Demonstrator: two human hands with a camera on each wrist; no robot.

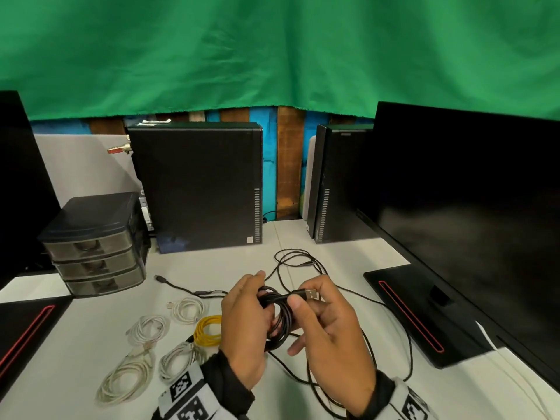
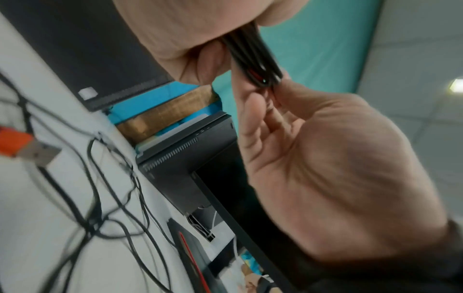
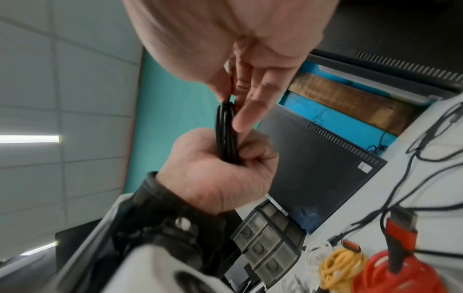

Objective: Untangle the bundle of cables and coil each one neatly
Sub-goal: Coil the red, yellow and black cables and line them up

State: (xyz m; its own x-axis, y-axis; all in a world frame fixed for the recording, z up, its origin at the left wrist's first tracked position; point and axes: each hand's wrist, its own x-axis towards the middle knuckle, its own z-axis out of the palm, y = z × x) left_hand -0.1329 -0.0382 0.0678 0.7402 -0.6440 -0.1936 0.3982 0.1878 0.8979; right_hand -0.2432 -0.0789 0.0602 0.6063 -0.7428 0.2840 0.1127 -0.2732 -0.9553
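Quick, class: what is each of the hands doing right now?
Left hand: grips the black cable coil.
Right hand: pinches the same cable near its USB plug.

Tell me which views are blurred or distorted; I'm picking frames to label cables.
Head view: sharp at the black cable coil and USB plug, with wide-angle bending at the edges. Left wrist view: motion blur smears the loose black cables. Right wrist view: soft throughout, the yellow coil smeared.
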